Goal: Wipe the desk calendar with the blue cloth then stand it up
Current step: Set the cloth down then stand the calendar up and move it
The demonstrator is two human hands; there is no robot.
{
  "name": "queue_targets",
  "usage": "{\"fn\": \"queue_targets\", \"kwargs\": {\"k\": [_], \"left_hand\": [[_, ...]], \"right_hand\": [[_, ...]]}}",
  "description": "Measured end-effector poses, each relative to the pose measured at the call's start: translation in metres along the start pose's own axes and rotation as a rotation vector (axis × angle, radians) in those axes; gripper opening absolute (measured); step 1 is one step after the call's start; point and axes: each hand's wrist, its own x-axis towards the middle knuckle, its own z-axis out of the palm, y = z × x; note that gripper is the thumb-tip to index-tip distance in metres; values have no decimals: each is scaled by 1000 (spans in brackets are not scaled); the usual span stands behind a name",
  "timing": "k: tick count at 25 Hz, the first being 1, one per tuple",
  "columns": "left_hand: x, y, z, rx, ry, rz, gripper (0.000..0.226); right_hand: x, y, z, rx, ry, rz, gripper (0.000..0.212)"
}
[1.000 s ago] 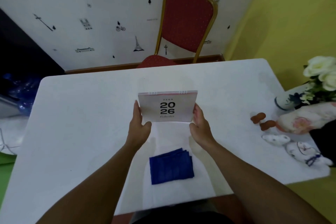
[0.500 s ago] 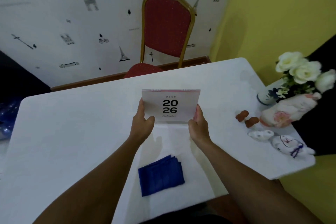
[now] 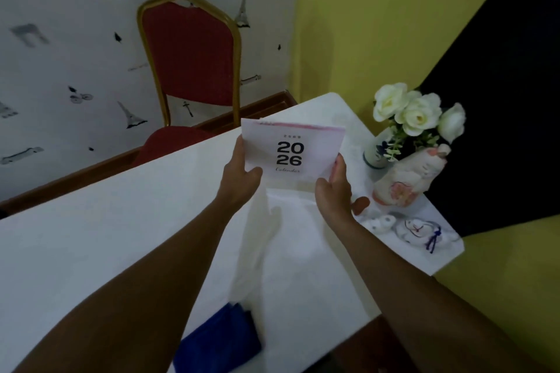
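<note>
The calendar [image 3: 292,153] was held up off the white surface [image 3: 121,221], its cover facing the camera with "2026" printed in bold black digits and a line of script below (too blurred to read with certainty). The left hand [image 3: 239,179] gripped the calendar's lower left edge, thumb on the front of the cover and fingers behind it. The right hand [image 3: 333,191] held the lower right corner in the same way, its fingers wrapped around the edge. A pink band ran along the top of the cover, and the card tilted slightly, with its right side lower than its left. Below the calendar, a pale flap or shadow showed between the 2 hands; which it was I could not tell. The blue cloth [image 3: 221,339] lay folded on the surface near its front edge, well apart from the calendar and partly hidden by the left forearm. At the right end of the surface stood a vase [image 3: 377,151] with white flowers [image 3: 418,113], a pale figurine with pink marks [image 3: 406,182] just beside it, and small white ornaments [image 3: 415,228] nearer the front. A red chair with a gold frame [image 3: 189,54] stood behind the surface against the patterned wall [image 3: 60,54].
</note>
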Motion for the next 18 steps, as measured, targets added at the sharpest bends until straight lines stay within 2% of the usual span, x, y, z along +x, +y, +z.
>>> {"fn": "queue_targets", "kwargs": {"k": [3,10,18], "left_hand": [[29,10,28,4,-41,9,83],[62,8,74,6,-130,-14,84],[62,-7,86,112,-145,9,85]], "right_hand": [[20,-1,-18,-86,93,47,80],[47,22,-38,13,92,79,89],[56,45,-41,-62,146,77,80]]}}
